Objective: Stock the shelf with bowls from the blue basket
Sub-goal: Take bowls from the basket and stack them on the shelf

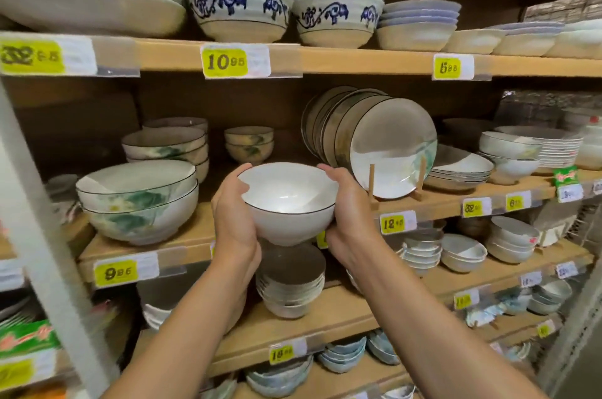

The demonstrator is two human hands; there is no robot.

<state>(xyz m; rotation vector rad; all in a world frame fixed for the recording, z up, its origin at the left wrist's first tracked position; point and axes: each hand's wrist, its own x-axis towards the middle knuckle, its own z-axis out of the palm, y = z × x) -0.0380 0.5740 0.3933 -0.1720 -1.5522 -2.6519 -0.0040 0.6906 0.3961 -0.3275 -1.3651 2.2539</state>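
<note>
On the left of the middle shelf (192, 237), two large green-splashed bowls (140, 199) stand nested near the front edge. Just right of them the left hand (233, 219) cups the white bowl (288, 203), with the palm on its left wall, the thumb up at the rim and the fingers curling round behind it. The bowl is upright, mouth up, held in the air in front of the shelf, and its foot shows against the board's front edge. The right hand (350, 213) grips the opposite wall the same way, so the hold is shared and neither hand is nearer. Just beside that hand, a row of plates (391, 151) leans on a wooden stand.

The bare stretch of board lies straight beyond the bowl, between the large bowls and the plates, with a small pair of bowls (249, 144) at the back. The bowl probably has to rise slightly and go forward, and the right knuckles would pass close to the plates. The blue basket is out of view.
</note>
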